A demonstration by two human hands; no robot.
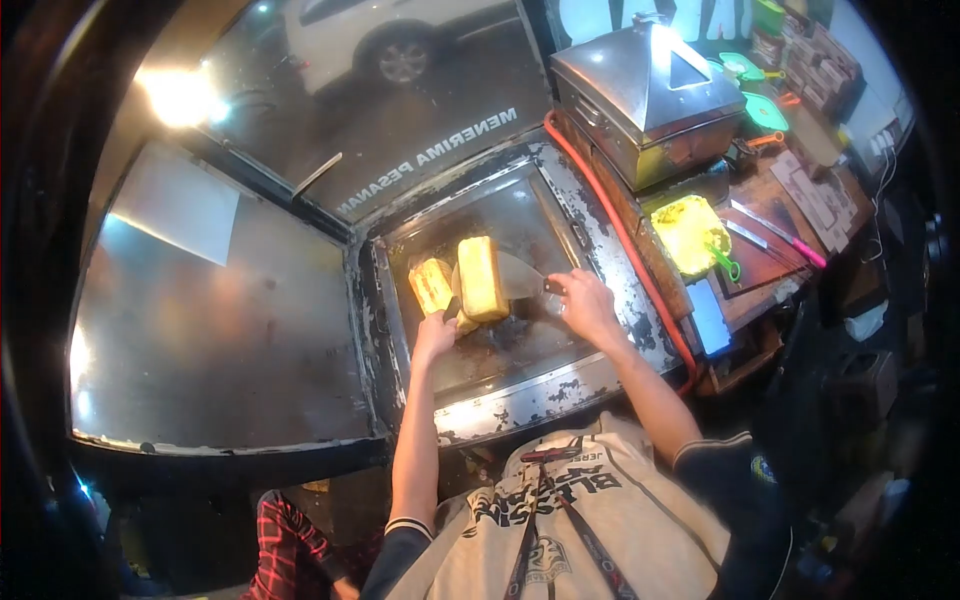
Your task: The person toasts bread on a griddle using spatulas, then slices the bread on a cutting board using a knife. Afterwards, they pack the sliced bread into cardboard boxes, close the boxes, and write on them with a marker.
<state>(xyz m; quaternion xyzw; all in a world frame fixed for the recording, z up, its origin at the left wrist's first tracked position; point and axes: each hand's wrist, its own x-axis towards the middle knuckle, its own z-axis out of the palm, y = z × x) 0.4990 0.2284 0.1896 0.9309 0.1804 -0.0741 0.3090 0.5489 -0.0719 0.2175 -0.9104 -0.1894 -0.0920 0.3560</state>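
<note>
On the flat metal griddle (pixel 480 370), a browned block of bread (pixel 482 278) stands between two broad scrapers. My left hand (pixel 436 335) is closed around the black handle of one scraper, whose blade is mostly hidden by the bread. My right hand (pixel 587 302) grips the dark handle of the other scraper (pixel 519 276), its wide metal blade reaching toward the bread's right side. A second toasted bread piece (pixel 432 285) lies just left of the first, beyond my left hand. Whether the first block is lifted off the surface I cannot tell.
To the right, a red hose (pixel 632 235) runs along the griddle's edge. Beyond it are a lidded metal box (pixel 650 100), a yellow spread (pixel 686 232) with a green-handled tool, and knives (pixel 762 238) on a board. Glass panels stand behind; a flat metal surface (pixel 220 340) is at left.
</note>
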